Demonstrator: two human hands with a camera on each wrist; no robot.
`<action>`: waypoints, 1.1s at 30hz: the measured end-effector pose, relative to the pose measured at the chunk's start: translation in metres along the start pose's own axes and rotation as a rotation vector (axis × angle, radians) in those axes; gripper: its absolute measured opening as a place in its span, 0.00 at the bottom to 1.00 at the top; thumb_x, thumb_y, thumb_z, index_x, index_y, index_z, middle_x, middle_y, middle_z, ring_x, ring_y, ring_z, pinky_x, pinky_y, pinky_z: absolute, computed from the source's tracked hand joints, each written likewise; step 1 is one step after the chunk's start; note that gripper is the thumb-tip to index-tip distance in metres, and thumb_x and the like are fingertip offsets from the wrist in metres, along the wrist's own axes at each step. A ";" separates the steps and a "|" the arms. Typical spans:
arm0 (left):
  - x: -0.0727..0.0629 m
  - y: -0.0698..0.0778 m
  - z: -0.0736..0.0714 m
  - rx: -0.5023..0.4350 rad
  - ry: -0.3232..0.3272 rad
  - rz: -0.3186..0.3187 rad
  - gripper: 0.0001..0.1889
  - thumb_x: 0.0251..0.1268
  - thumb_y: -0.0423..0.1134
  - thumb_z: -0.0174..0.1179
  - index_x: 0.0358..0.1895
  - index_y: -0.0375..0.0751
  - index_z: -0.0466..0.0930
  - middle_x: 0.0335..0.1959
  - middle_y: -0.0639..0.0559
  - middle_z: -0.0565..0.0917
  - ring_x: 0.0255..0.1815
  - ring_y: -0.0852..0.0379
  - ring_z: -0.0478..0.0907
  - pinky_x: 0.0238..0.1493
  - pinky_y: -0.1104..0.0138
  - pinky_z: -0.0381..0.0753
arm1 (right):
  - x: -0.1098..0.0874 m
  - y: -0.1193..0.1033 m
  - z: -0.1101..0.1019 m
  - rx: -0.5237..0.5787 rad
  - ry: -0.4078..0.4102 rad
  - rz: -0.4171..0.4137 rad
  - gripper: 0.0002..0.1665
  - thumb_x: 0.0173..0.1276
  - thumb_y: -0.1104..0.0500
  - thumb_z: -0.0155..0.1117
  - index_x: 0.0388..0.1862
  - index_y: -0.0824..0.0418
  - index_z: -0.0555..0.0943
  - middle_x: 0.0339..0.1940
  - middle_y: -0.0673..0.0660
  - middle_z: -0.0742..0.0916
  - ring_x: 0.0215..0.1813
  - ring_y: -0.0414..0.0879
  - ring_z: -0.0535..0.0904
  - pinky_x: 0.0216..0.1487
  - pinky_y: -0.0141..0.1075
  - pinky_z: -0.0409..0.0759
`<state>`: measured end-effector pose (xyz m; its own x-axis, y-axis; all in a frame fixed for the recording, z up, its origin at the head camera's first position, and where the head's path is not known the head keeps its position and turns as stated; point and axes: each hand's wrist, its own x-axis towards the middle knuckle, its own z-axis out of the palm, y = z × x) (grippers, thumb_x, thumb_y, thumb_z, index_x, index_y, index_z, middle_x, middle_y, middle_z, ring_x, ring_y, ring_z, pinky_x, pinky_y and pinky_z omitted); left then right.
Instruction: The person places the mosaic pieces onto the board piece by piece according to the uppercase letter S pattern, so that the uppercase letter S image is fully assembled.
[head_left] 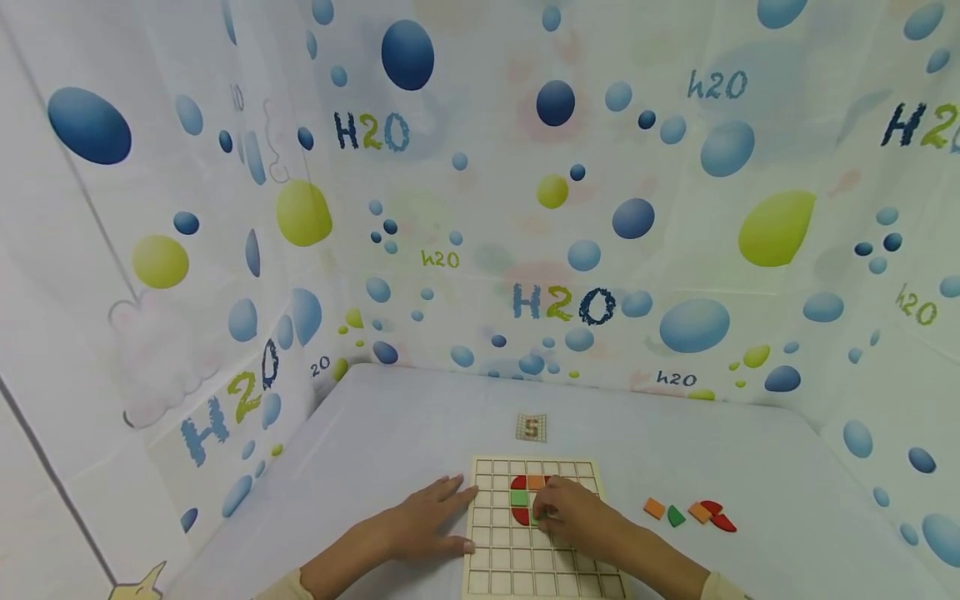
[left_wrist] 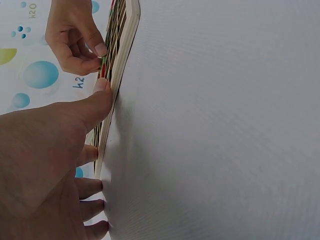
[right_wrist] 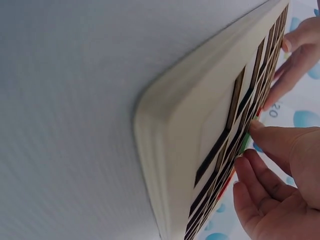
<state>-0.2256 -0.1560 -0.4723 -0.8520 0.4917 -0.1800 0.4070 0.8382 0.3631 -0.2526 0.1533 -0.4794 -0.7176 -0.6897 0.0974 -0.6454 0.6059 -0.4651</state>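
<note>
A square wooden grid board point(head_left: 491, 537) lies on the table. Red quarter-round tiles, an orange square tile point(head_left: 536, 482) and a light green square tile point(head_left: 519, 497) sit in its upper cells. Over these cells, my right hand point(head_left: 581, 517) pinches a green tile point(right_wrist: 245, 143) between thumb and index finger, low against the board. The fingers cover most of that tile, so its full shape is hidden. My left hand point(head_left: 429, 518) rests at the board's left edge, fingers spread and thumb touching the rim in the left wrist view.
Right of the board lie loose tiles: an orange square point(head_left: 654, 508), a green quarter-round point(head_left: 677, 517), another orange square point(head_left: 700, 512) and red pieces point(head_left: 723, 522) touching it. Behind the board is a small pattern card point(head_left: 531, 427). A printed curtain point(head_left: 480, 208) surrounds the white table.
</note>
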 end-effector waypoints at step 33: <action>0.003 -0.003 0.002 -0.003 -0.002 0.000 0.45 0.69 0.69 0.62 0.84 0.54 0.61 0.85 0.41 0.60 0.85 0.35 0.55 0.79 0.38 0.63 | -0.083 0.078 -0.092 0.060 0.126 0.421 0.19 0.69 0.58 0.76 0.56 0.60 0.82 0.51 0.55 0.85 0.50 0.47 0.81 0.49 0.42 0.86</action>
<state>-0.2286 -0.1565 -0.4758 -0.8510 0.4926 -0.1820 0.4064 0.8373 0.3657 -0.2675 0.2938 -0.4428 -0.9433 -0.3318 -0.0067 -0.2764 0.7968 -0.5373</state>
